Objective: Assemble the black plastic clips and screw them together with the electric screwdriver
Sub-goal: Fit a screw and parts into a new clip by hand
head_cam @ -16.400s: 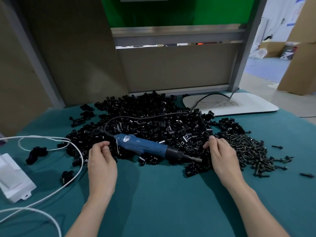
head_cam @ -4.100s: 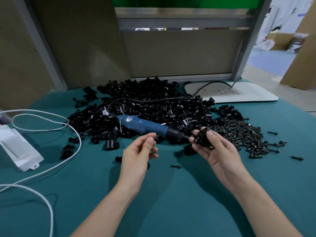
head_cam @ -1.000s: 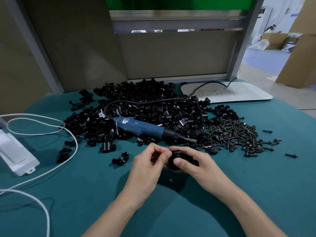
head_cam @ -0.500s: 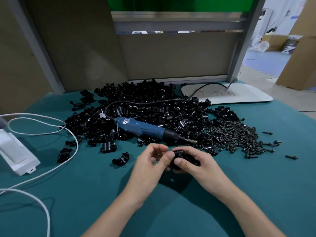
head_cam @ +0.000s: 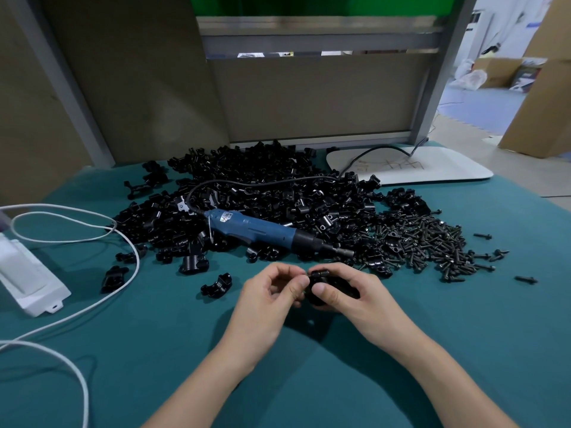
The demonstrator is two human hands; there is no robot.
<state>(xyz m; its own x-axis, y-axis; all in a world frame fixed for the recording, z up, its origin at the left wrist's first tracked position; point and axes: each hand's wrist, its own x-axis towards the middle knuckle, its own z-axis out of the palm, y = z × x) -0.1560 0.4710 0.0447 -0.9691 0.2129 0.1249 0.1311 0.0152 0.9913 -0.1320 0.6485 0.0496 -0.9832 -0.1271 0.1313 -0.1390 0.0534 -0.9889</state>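
Observation:
A black plastic clip [head_cam: 318,281] sits in my right hand [head_cam: 343,293], held just above the teal table near its front middle. My left hand [head_cam: 272,291] meets it from the left, thumb and forefinger pinched against the clip's top; I cannot tell whether a screw is between them. The blue electric screwdriver [head_cam: 256,231] lies behind my hands on a big heap of black clips [head_cam: 262,193], its bit pointing right. A pile of dark screws [head_cam: 432,245] spreads to the right of the heap.
Loose clips [head_cam: 216,284] lie left of my hands. A white box [head_cam: 27,276] with white cable [head_cam: 92,301] sits at the left edge. A white board [head_cam: 432,168] lies at the back right, before a grey partition [head_cam: 309,94]. Stray screws [head_cam: 525,279] dot the right.
Over the last second my hands stayed together on the clip, shifting slightly; the left fingers moved up onto the clip's top. Earlier, my hands were apart at the piles.

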